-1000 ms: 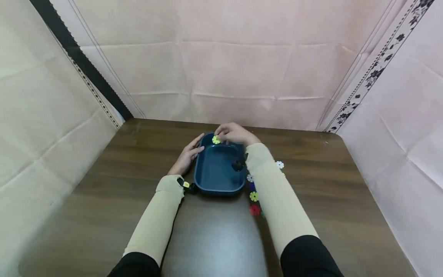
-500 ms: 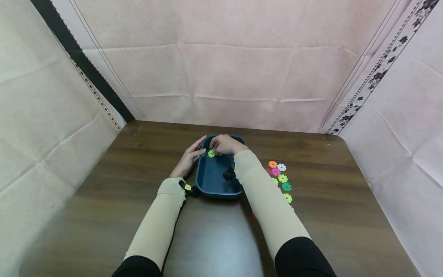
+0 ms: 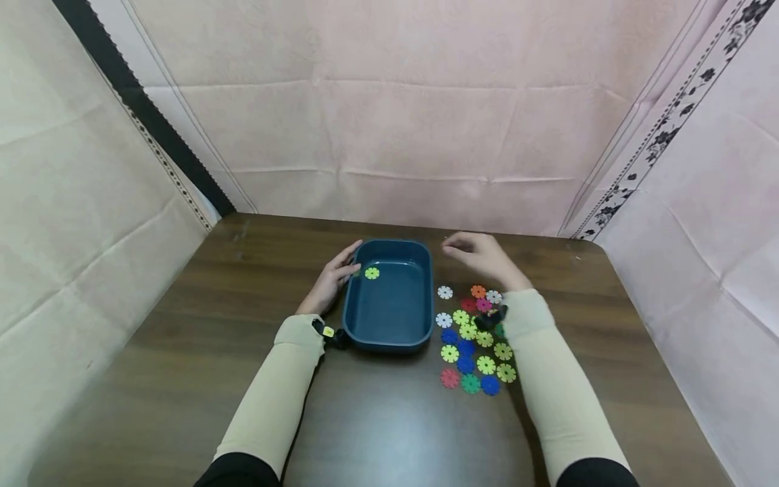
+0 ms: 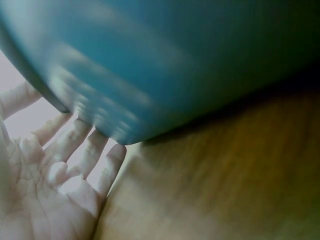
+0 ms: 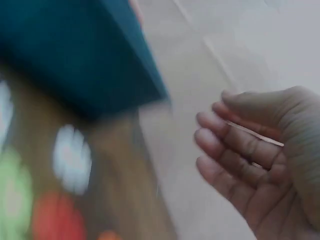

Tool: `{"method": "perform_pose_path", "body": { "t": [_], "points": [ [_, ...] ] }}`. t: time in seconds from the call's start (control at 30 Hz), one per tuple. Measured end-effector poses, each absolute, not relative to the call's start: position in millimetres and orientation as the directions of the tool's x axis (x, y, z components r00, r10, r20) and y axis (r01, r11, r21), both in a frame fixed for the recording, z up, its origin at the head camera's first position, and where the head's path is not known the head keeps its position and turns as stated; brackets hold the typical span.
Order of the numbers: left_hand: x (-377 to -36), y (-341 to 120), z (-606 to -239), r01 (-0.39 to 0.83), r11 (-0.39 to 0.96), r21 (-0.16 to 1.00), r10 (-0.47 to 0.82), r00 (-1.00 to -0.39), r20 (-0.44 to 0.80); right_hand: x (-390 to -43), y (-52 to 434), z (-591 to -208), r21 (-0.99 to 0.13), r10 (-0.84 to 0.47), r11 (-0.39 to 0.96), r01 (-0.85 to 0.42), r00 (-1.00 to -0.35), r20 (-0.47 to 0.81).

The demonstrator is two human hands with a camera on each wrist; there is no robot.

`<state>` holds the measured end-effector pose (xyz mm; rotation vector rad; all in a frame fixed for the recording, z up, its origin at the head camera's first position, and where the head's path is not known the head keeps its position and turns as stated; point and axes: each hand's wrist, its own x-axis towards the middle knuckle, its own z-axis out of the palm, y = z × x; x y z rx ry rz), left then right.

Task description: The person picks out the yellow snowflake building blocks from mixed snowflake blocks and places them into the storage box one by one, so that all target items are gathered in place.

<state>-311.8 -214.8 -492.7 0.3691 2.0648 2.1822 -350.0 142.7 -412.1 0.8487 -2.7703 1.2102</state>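
Left hand steadies the tray; right hand hovers empty

Left hand (image 3: 329, 279), fingers straight, rests against the blue tray (image 3: 389, 336) near the desk's (image 3: 182, 352) far edge; a yellow-green snowflake disc (image 3: 372, 273) lies inside. Right hand (image 3: 481, 257), relaxed, hangs above the coloured discs (image 3: 477, 345) beside the tray.
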Motion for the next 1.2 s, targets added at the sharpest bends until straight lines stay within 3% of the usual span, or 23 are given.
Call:
{"method": "perform_pose_path", "body": {
  "t": [0.23,0.37,0.5,0.63,0.97,1.2],
  "points": [
    [-315,-214,-491,0.063,-0.063,0.996,0.249,-0.965,0.077,-329,237,-467,-0.834,-0.233,0.442,-0.330,-0.940,0.248],
    [-322,-214,-487,0.071,-0.047,0.996,0.254,-0.964,0.081,-320,264,-483,-0.780,-0.157,0.526,-0.339,-0.940,0.303],
    [-319,-215,-490,0.074,-0.013,0.997,0.247,-0.966,0.074,-303,269,-497,-0.658,-0.247,0.636,-0.403,-0.914,0.321],
    [-310,-216,-495,0.091,0.016,0.996,0.243,-0.966,0.085,-289,264,-507,-0.593,-0.342,0.645,-0.482,-0.876,0.340],
    [-290,-219,-511,0.135,0.066,0.989,0.251,-0.961,0.114,-266,257,-526,-0.561,-0.375,0.651,-0.511,-0.859,0.348],
    [-308,-214,-498,0.153,0.053,0.987,0.240,-0.961,0.136,-291,260,-514,-0.546,-0.380,0.644,-0.536,-0.843,0.380]
  ]
}}
